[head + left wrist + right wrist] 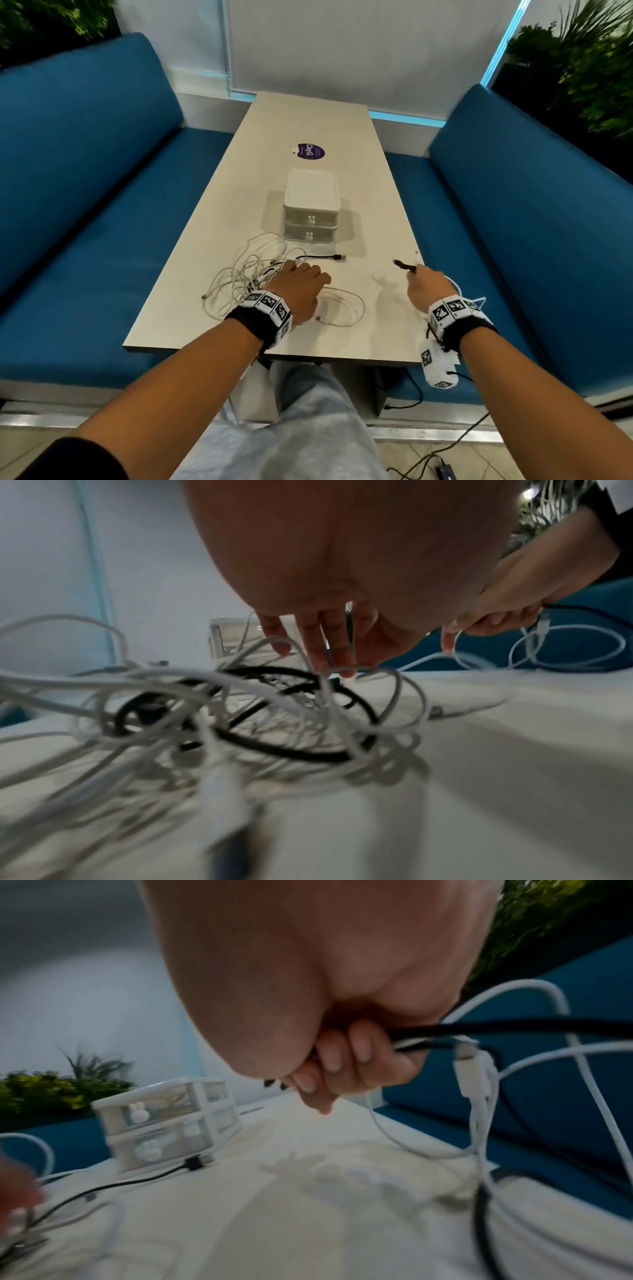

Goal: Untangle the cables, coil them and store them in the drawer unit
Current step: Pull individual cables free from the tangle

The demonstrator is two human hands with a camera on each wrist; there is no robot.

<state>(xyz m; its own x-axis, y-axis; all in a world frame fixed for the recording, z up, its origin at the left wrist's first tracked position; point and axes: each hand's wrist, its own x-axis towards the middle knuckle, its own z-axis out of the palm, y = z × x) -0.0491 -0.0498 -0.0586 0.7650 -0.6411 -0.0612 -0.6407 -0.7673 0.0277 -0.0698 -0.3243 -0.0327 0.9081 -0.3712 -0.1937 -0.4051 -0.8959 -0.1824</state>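
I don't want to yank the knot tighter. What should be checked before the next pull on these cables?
1. Right hand grips the freed cable ends: ok, fingers curl round a black cable and a white cable.
2. Left hand steadies the tangle: ok, fingertips rest on the white loops.
3. Strands between the hands run free: cannot tell, black and white loops cross in the pile.
4. Black USB plug lies loose on the table: ok.
5. Drawer unit open for storing: not ok, both drawers are shut.
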